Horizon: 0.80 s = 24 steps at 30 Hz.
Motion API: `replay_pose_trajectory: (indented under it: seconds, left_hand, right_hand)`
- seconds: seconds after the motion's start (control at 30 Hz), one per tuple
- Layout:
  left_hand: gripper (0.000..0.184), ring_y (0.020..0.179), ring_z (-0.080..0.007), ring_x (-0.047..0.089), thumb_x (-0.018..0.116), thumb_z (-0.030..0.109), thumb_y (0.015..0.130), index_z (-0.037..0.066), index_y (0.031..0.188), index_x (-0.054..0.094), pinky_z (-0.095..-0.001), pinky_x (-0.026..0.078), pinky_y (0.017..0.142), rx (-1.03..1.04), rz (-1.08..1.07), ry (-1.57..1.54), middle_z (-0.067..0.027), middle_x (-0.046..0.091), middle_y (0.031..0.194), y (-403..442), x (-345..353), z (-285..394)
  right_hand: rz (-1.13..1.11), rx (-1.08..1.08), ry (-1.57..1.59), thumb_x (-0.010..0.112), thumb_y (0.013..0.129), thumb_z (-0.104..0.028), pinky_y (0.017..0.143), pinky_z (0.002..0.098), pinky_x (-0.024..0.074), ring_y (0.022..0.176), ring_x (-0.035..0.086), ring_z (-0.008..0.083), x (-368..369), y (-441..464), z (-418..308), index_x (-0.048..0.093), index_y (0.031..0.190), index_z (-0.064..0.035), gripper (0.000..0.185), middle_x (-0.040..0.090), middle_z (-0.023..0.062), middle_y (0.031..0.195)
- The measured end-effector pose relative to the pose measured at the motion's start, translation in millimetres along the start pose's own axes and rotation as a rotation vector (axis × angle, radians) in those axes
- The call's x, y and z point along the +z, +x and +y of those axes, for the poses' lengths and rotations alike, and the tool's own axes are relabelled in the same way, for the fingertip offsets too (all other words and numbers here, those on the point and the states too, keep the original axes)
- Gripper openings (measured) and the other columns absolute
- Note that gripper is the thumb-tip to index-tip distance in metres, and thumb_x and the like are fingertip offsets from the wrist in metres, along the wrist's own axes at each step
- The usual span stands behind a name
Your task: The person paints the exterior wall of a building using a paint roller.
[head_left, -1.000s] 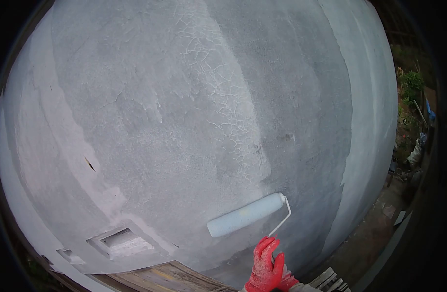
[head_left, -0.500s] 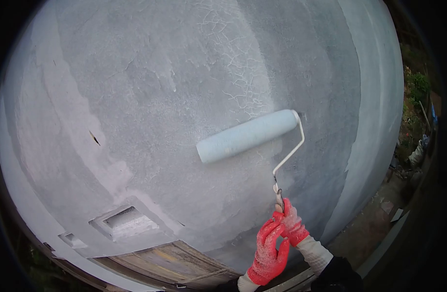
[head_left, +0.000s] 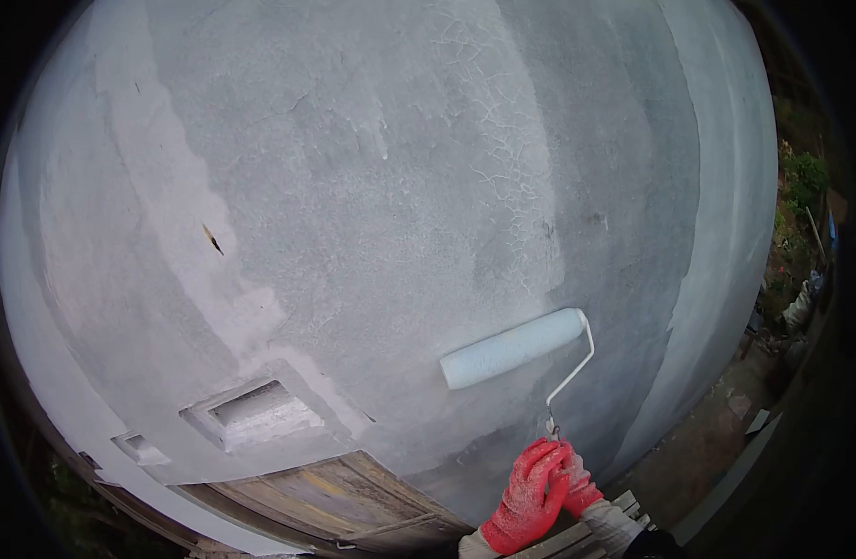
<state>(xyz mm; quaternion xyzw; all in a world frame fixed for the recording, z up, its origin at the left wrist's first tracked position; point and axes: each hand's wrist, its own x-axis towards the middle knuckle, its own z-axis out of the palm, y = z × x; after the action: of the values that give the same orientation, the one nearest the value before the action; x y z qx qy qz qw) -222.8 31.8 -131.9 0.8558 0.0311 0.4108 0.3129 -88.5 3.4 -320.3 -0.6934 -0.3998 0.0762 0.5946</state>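
A paint roller with a pale blue sleeve (head_left: 514, 348) and a white wire frame lies against the grey wall (head_left: 335, 214), tilted up to the right. Its handle runs down into my red-gloved hands at the bottom. My right hand (head_left: 579, 480) is closed around the handle, partly behind the other hand. My left hand (head_left: 529, 494), in front and to the left, has bent fingers at the handle; its palm side is hidden, so its hold on the handle is unclear. Fine cracks mark the wall above the roller.
A small recessed opening (head_left: 260, 413) is at the lower left, above a weathered wooden door (head_left: 339, 498). Wooden slats (head_left: 563, 542) lie below my hands. Green plants (head_left: 804, 177) and a pale bag (head_left: 799, 306) stand beyond the wall's right side.
The roller first moved up the wall, then came back down and somewhat right. My hands rose and then lowered with it. The view has shifted, so the wall appears further right.
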Motion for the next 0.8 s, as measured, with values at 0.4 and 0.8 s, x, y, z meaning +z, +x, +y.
replay_pose_trajectory:
  seconds: [0.4, 0.8]
  left_hand:
    - [0.044, 0.121, -0.0376, 0.050, 0.062, 0.006, 0.086, 0.002, 0.128, 0.052, -0.0421, 0.043, 0.101, 0.091, 0.135, 0.101, -0.0192, 0.049, 0.130, 38, -46, 34]
    - [0.046, 0.120, -0.0394, 0.050, 0.062, 0.004, 0.085, 0.002, 0.130, 0.051, -0.0448, 0.043, 0.100, 0.255, 0.257, 0.216, -0.0213, 0.050, 0.128, 67, -91, 46]
  right_hand:
    - [0.121, -0.043, 0.111, 0.052, 0.097, -0.030, 0.059, 0.0374, 0.0431, 0.063, 0.054, 0.0203, -122, 213, -340, 0.054, 0.093, -0.0045, 0.026, 0.053, 0.0075, 0.071]
    - [0.101, -0.407, 0.233, 0.052, 0.094, -0.040, 0.046, 0.0288, 0.0392, 0.050, 0.044, 0.0122, -182, 321, -588, 0.048, 0.093, -0.0095, 0.031, 0.046, 0.0013, 0.065]
